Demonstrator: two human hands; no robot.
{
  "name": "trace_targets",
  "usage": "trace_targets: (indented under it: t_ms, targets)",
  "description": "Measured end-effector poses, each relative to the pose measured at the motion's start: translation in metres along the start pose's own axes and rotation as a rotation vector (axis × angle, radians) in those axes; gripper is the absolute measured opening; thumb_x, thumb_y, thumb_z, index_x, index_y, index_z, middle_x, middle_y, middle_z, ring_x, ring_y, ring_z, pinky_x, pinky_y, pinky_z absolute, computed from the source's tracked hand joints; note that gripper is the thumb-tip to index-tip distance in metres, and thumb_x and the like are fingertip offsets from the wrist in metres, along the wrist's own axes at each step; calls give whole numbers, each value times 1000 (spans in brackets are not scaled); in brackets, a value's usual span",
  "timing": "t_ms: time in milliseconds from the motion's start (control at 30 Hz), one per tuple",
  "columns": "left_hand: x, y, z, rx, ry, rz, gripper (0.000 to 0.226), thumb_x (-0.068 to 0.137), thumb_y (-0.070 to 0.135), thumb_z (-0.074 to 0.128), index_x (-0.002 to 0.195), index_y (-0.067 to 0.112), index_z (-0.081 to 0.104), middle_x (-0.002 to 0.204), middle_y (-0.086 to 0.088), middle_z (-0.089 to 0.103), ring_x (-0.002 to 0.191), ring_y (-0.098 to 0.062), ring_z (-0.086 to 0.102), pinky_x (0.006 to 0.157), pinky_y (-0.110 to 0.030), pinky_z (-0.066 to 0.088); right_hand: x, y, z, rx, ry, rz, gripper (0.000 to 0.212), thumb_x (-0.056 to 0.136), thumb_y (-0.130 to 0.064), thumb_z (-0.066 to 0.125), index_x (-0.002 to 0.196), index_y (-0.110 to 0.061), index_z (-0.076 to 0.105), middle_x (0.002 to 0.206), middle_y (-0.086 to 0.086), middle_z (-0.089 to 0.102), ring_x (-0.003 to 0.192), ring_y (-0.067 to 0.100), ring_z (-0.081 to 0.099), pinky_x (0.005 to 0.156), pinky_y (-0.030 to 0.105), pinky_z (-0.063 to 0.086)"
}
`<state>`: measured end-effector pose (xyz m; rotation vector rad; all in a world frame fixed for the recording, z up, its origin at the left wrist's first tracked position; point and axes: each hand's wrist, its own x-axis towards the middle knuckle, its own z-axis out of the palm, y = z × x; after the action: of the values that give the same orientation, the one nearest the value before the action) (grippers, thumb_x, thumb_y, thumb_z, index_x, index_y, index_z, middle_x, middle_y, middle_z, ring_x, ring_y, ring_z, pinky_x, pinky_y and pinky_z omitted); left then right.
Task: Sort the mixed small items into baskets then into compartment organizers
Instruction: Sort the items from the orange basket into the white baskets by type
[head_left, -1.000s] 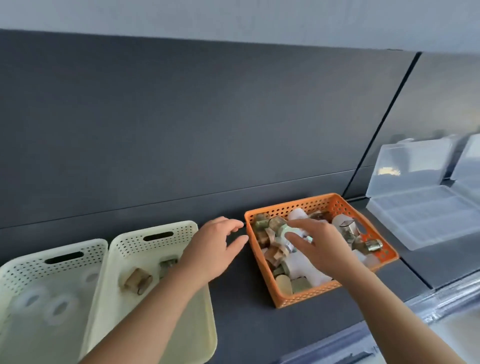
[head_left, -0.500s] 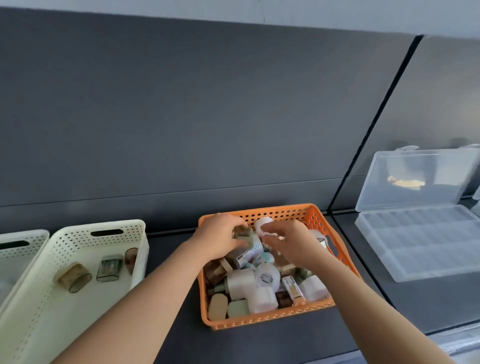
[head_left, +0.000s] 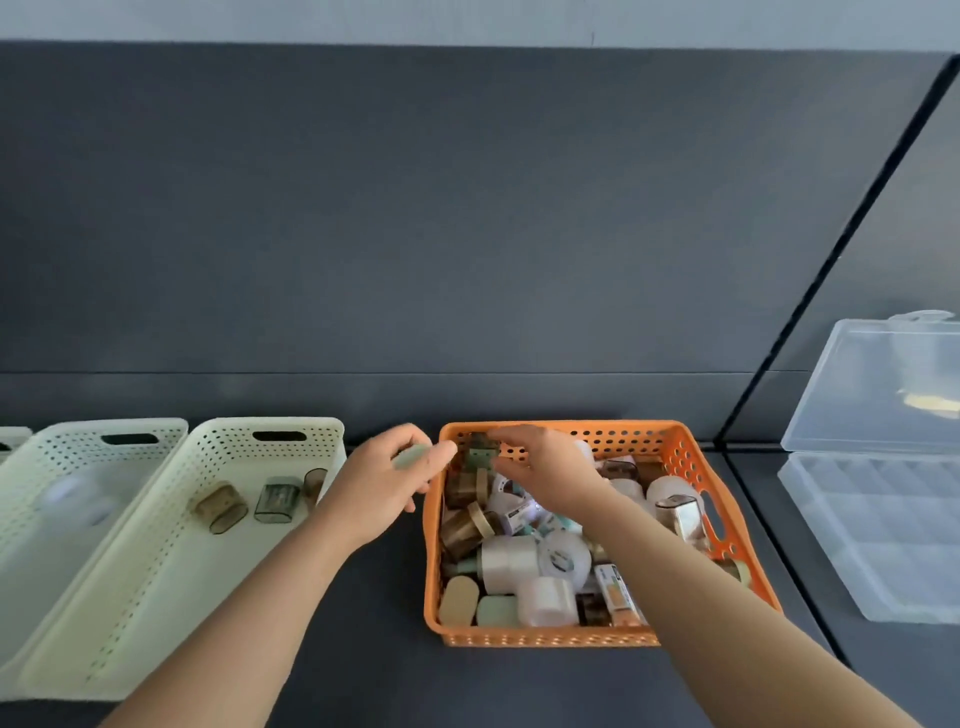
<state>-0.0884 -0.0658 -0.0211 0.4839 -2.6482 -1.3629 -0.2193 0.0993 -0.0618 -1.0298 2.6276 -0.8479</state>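
An orange perforated basket (head_left: 724, 540) at centre right is piled with several small items: white tape rolls, brown and green sharpeners, flat erasers. My right hand (head_left: 545, 462) reaches over its far left corner and pinches a small green sharpener (head_left: 480, 453) there. My left hand (head_left: 387, 480) hovers just left of the basket's rim, fingers closed on a pale green eraser (head_left: 410, 456). A cream basket (head_left: 171, 545) to the left holds three brown or green sharpeners (head_left: 278, 500). Another cream basket (head_left: 47, 452) at far left holds white tape rolls.
A clear plastic compartment organizer (head_left: 878, 530) lies open at the right, its lid (head_left: 883, 384) leaning back against the dark wall. All stands on a dark grey tabletop (head_left: 363, 649) against a dark panel wall, with a seam between table sections right of the orange basket.
My left hand has moved out of the orange basket to its left side with a pale green eraser. My right hand shifted to the basket's far left corner. The view panned right.
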Motion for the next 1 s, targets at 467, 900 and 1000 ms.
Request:
trace_targets:
  t_ms: [467, 900, 1000]
  targets:
    - [-5, 1, 17, 754, -248, 131, 62, 73, 61, 68, 127, 31, 59, 124, 15, 50, 111, -12, 42, 91, -36, 45, 26, -9, 25, -40, 60, 30, 24, 84, -30, 69, 106, -22, 69, 105, -3, 70, 87, 13, 64, 80, 33, 56]
    - [-15, -9, 1, 504, -52, 152, 30, 70, 57, 64, 89, 34, 70, 108, 24, 58, 95, -4, 53, 78, -29, 47, -4, -19, -3, 422, 301, 84, 25, 82, -13, 72, 106, -16, 68, 93, -5, 71, 88, 4, 68, 80, 20, 54]
    - [-33, -25, -37, 270, 131, 121, 34, 62, 60, 61, 85, 37, 71, 93, 23, 66, 86, -2, 61, 76, -30, 50, -9, -47, -1, 567, 306, 40, 24, 80, -10, 73, 103, -20, 69, 90, -9, 72, 86, 1, 68, 78, 17, 53]
